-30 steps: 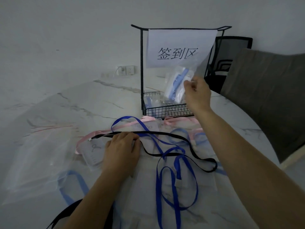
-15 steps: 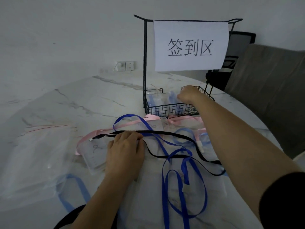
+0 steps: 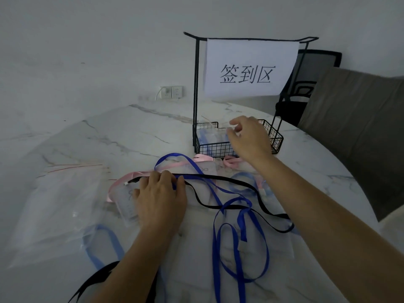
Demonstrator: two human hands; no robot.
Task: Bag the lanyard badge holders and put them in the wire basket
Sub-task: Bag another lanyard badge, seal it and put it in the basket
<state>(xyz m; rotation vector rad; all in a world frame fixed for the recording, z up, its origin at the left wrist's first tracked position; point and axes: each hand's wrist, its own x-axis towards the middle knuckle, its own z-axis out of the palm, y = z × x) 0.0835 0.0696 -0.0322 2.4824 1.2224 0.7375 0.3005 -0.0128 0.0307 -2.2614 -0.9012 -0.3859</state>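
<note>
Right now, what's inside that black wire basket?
The wire basket holds clear bags with blue straps in them. The right hand covers its middle and right part, so anything there can't be seen.

Right hand [image 3: 249,138] hides right part of wire basket [image 3: 209,147] contents; left hand [image 3: 160,197] covers half of badge holder [image 3: 126,202]; blue lanyard [image 3: 215,259] cut off by bottom edge.

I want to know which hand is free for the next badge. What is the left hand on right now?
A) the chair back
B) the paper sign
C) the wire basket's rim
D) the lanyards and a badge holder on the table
D: the left hand rests on the black lanyard and a clear badge holder on the table; the right hand is the one over the wire basket.
</note>
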